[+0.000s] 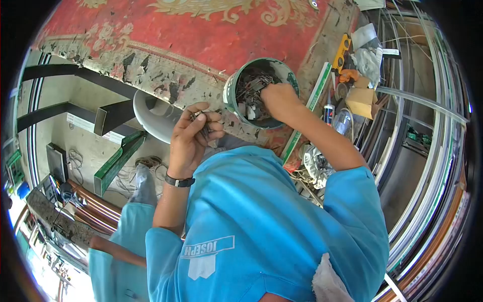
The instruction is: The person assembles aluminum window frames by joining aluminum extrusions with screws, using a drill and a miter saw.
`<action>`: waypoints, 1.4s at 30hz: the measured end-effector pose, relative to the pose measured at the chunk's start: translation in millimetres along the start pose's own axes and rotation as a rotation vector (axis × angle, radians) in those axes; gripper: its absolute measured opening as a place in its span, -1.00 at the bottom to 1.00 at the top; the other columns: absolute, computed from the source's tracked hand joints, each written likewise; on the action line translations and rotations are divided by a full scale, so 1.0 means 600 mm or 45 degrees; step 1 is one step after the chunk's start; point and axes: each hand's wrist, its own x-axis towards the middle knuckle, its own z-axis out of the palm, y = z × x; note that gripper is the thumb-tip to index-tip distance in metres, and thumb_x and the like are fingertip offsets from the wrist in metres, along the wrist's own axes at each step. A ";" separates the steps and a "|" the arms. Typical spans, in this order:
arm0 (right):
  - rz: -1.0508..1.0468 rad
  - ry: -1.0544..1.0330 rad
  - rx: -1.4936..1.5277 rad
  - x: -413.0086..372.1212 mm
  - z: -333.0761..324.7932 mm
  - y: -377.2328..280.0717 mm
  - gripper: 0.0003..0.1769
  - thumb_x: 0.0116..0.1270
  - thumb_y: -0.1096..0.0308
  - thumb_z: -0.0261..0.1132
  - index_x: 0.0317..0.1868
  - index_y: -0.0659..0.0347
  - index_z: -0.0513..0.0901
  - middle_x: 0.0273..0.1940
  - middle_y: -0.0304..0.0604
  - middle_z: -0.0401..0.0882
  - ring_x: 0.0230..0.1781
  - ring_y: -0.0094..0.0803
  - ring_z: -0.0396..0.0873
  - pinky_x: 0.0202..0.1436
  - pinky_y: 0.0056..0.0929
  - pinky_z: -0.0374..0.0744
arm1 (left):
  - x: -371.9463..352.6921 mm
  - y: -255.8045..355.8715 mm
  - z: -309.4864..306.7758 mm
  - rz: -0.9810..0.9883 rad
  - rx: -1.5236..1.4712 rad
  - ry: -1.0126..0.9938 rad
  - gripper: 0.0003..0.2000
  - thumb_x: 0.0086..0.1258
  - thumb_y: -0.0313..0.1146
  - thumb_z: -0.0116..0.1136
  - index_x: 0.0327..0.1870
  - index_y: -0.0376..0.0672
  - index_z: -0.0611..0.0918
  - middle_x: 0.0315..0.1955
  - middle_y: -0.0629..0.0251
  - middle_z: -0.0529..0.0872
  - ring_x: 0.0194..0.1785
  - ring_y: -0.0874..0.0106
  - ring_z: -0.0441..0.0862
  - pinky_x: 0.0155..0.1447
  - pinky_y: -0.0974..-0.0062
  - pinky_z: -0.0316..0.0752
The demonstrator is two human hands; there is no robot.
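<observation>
My left hand [191,132] is raised in front of my shirt, palm up. Its fingers curl around a few small dark metal pieces [205,130], with the thumb on top. My right hand [282,102] reaches over the rim into a paint-stained bucket [230,95], its fingers hidden among the contents. Many small metal parts [247,90], grey and dark, fill the bucket, with a few pale pieces near its lower side. The bucket stands at the edge of a table covered by a worn red patterned carpet [201,38].
Right of the bucket lie a green-and-white strip [314,95], a yellow level [342,53], a cardboard box [361,103] and a tube [328,115]. Long metal profiles [427,166] line the right side. Dark frames [113,116] and a white chair [146,121] are at left. Another person [123,251] is close by.
</observation>
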 end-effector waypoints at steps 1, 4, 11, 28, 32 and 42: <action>0.026 0.025 -0.002 0.002 0.008 0.000 -0.91 0.08 0.44 0.33 -0.43 0.20 0.77 -0.40 0.10 0.73 -0.30 0.02 0.77 -0.19 -0.08 0.72 | 0.001 -0.001 -0.002 0.000 0.004 0.000 -0.71 0.63 -0.46 0.01 0.28 -0.31 0.45 -0.06 0.03 0.74 -0.12 0.31 0.80 -0.01 0.33 0.80; 0.069 -0.013 0.027 0.003 0.011 0.002 -0.89 0.09 0.42 0.35 -0.41 0.25 0.77 -0.37 0.10 0.74 -0.26 0.02 0.77 -0.18 -0.08 0.72 | 0.002 -0.004 -0.007 -0.008 0.002 -0.030 -0.72 0.63 -0.46 0.00 0.28 -0.31 0.45 -0.05 0.02 0.74 -0.11 0.30 0.80 0.01 0.32 0.79; 0.117 -0.065 0.930 -0.020 -0.058 0.010 -0.81 0.26 0.36 0.44 -0.28 0.35 0.76 -0.40 -0.05 0.74 -0.35 -0.32 0.71 -0.24 -0.34 0.63 | 0.000 0.000 0.010 -0.011 0.077 -0.030 -0.71 0.64 -0.45 -0.01 0.29 -0.29 0.44 -0.03 0.01 0.74 -0.10 0.30 0.79 0.01 0.32 0.78; 0.197 0.590 1.026 -0.023 -0.165 0.024 -0.75 0.36 0.18 0.46 -0.14 0.20 0.78 -0.27 -0.06 0.79 -0.25 -0.26 0.76 -0.21 -0.33 0.64 | 0.033 -0.010 0.075 -0.045 0.085 -0.109 -0.77 0.71 -0.27 -0.05 0.19 -0.18 0.50 -0.21 0.34 0.57 -0.28 0.57 0.53 -0.32 0.60 0.50; 0.098 0.160 0.421 -0.025 -0.109 0.037 -0.81 0.28 0.28 0.41 -0.21 0.21 0.75 -0.23 -0.02 0.74 -0.18 0.03 0.72 -0.17 -0.07 0.67 | 0.011 0.009 0.053 -0.041 0.213 0.119 -0.77 0.70 -0.15 -0.02 0.01 -0.12 0.53 -0.47 0.50 0.38 -0.54 0.70 0.23 -0.58 0.74 0.09; 0.010 0.129 0.113 0.017 -0.002 0.014 -0.88 0.07 0.46 0.37 -0.38 0.32 0.74 -0.29 0.12 0.72 -0.24 0.11 0.75 -0.21 0.00 0.72 | -0.016 0.002 -0.008 -0.066 0.156 0.271 -0.57 0.69 0.08 -0.08 -0.24 -0.13 0.53 -0.66 0.52 0.30 -0.68 0.66 0.14 -0.66 0.66 0.04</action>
